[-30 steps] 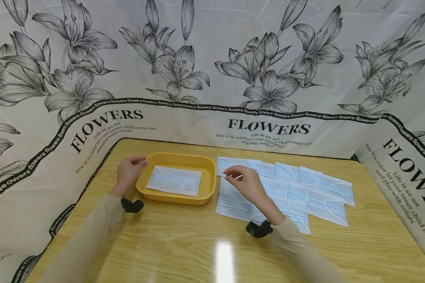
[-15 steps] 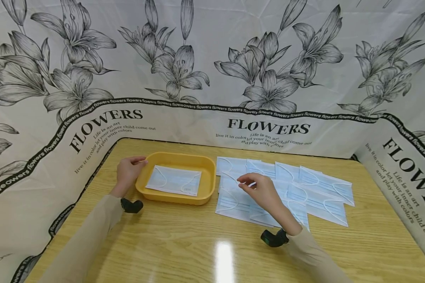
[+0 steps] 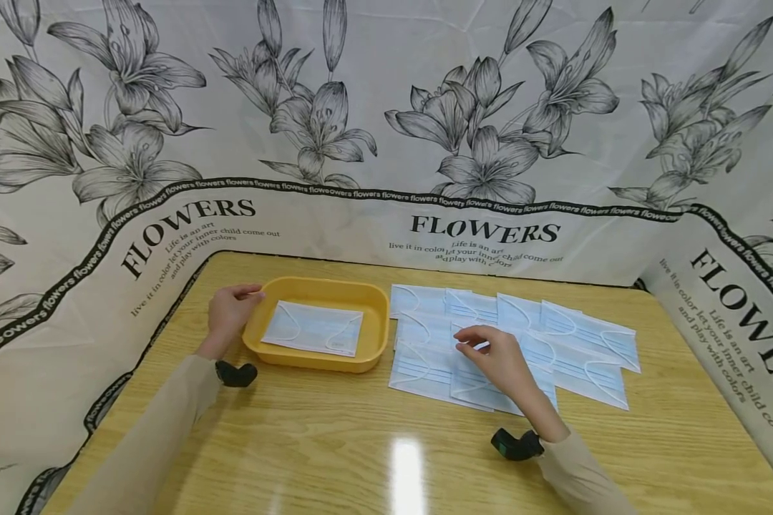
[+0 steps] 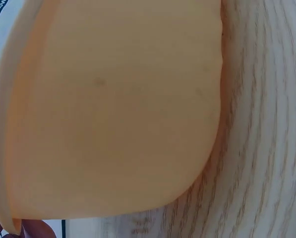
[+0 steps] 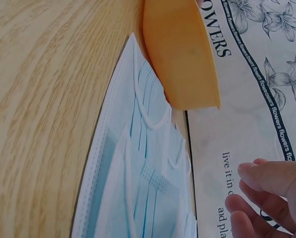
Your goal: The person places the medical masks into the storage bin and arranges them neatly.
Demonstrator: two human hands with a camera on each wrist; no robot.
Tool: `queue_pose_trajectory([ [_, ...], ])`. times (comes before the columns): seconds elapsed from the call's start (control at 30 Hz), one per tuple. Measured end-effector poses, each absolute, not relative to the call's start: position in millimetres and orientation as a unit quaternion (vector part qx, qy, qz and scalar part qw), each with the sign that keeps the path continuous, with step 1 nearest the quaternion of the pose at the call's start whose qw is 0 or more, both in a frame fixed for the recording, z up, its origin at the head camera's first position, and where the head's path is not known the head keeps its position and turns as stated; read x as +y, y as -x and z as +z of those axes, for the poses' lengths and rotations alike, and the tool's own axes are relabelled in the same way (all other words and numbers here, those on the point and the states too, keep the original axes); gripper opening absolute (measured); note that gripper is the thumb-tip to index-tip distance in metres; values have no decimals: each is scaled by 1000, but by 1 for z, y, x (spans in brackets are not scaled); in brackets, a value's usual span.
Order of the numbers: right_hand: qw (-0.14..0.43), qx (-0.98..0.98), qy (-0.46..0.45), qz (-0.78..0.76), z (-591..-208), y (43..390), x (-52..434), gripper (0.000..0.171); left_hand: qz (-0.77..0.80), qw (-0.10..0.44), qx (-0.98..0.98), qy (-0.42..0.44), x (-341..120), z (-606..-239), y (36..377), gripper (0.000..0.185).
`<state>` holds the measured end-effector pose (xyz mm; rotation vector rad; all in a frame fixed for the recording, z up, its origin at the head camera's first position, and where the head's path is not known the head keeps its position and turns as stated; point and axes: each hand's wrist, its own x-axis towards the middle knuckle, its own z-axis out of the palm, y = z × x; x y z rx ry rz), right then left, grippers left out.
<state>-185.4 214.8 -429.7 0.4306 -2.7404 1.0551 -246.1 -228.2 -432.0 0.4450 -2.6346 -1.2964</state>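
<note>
Toward the counter's (image 3: 335,443) far edge, the yellow tray's (image 3: 373,336) left rim is held by the left hand (image 3: 228,318) with curled fingers, while the right hand (image 3: 499,361), fingers loosely bent and pinching nothing, is poised over the overlapping face masks (image 3: 573,350) beside the tray.

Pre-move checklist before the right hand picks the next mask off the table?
1. Yellow plastic tray steadied: ok, left hand holds its left rim.
2. Room in the tray: ok, one pale blue face mask lies flat inside.
3. Loose pale blue masks on the wooden table: not ok, they overlap.
4. Right hand over the pile: ok.
5. Right hand's grip on a single mask: cannot tell.
</note>
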Motion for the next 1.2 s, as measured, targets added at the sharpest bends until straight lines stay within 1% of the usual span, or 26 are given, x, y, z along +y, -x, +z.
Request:
queue_pose_trajectory([
  [0.27,91,-927,-120,344,-435,181,236,15,-409,90,-895,-153,-228,-432,247,33],
  [0.6,86,-936,-90,330,-444,175,266,14,-416,94,-892,-148,-228,-432,245,33],
  [1.2,129,-939,-62,313,-447,164,320,16,-418,92,-890,-153,-226,-430,245,33],
])
